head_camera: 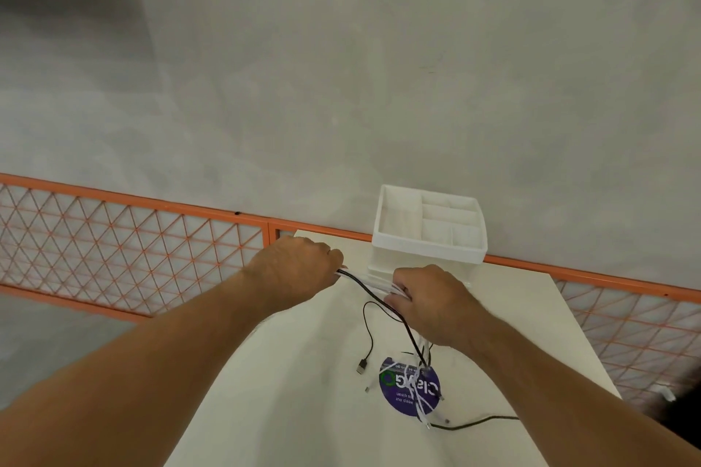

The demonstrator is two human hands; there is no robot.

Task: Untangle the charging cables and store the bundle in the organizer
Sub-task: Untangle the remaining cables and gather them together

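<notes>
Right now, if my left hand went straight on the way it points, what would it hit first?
Probably the white organizer: your left hand, gripping the cables, points toward its near left corner, with nothing visible between them. Depth is hard to judge from this one view.

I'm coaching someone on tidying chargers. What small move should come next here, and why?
Probably loop the hanging ends of the cables up toward the right hand. It and the left hand grip them stretched between, but the ends trail on the table over the purple sticker, and a black cable runs off rightward. Looped up, the bundle should fit the organizer behind.
</notes>
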